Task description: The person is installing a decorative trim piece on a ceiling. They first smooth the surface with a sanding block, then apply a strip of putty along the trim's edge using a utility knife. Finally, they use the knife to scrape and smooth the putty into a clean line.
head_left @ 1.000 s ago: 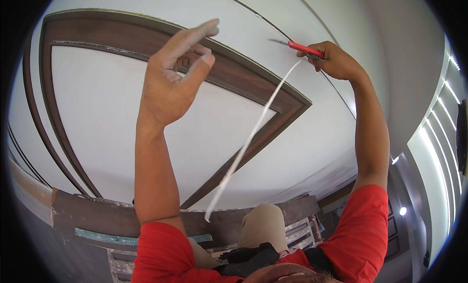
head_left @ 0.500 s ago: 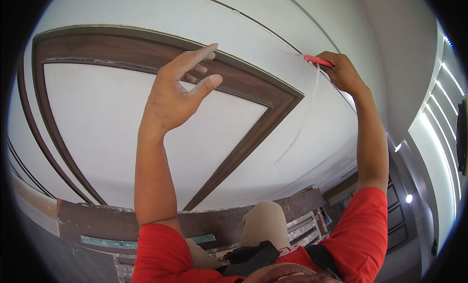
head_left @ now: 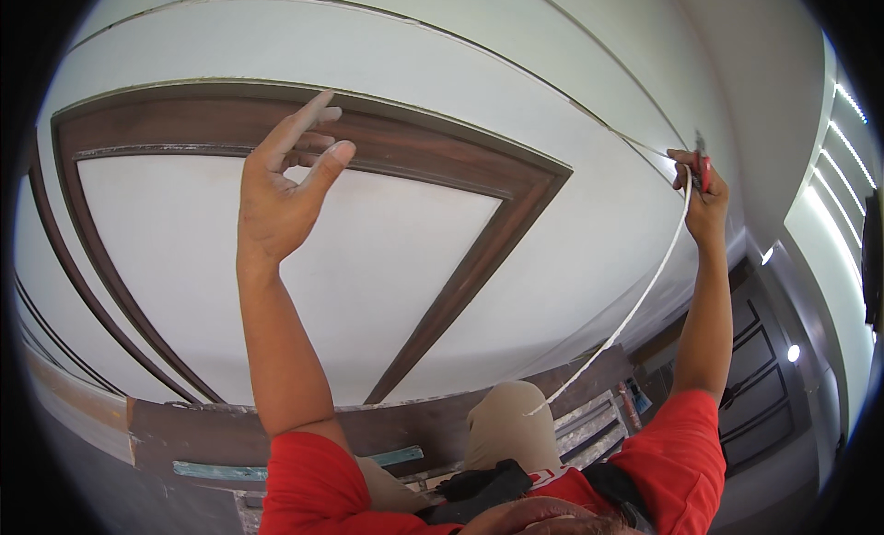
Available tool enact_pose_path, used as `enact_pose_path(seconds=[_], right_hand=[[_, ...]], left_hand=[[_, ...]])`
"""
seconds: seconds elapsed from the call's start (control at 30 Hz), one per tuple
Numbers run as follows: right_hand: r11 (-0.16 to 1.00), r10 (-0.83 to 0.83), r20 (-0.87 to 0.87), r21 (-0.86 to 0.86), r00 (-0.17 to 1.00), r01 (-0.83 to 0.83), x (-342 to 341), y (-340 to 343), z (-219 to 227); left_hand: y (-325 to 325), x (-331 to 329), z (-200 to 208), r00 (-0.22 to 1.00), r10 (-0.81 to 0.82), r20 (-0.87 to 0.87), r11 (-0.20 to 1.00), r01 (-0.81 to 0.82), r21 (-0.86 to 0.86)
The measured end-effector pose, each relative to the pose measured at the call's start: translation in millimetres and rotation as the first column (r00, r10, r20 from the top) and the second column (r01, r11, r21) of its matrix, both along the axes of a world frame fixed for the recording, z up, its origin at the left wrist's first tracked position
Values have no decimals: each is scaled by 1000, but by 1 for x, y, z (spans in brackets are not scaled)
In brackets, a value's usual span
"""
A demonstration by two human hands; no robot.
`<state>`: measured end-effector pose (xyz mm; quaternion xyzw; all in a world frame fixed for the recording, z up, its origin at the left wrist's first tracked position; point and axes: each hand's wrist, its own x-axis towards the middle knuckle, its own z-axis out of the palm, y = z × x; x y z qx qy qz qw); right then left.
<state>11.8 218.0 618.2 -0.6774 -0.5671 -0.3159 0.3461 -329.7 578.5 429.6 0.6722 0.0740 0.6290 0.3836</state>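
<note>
High on the right, my right hand [head_left: 706,203] is closed around a red-handled cutter knife [head_left: 703,171], its blade pointing up. The same fingers pinch a thin white strip [head_left: 635,316]. One part of the strip runs taut from the hand to a long groove [head_left: 479,49] in the white surface; its loose end hangs down to my knee. My left hand [head_left: 281,190] is raised in front of the brown wooden frame [head_left: 405,134], fingers stretched out and thumb apart, holding nothing. Whether it touches the frame I cannot tell.
A white panel [head_left: 304,259] fills the brown frame. Below lies a dark plank [head_left: 368,424] with a teal strip [head_left: 221,471] on it, beside slatted, paint-stained boards [head_left: 594,429]. Lit strips [head_left: 838,176] and a spotlight [head_left: 793,353] show at the right.
My right hand has moved right and down, drawing more white strip out of the groove, and the knife has turned upright. My left hand has shifted slightly left, still open.
</note>
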Motion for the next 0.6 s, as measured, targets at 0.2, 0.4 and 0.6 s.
enact_pose_path(seconds=[0.2,0.4,0.6], right_hand=[[965,-54,-94,251,994,76,13,-45,-7],[954,-260,-240,-214,935,211,43,-73,-66],[734,-297,99,-612,950,294,40,-25,-173]], left_hand=[[2,14,-5,995,69,-67,998,-69,-6],[3,19,-6,991,106,-76,994,-107,-3],[7,17,-5,976,214,-48,975,-216,-48]])
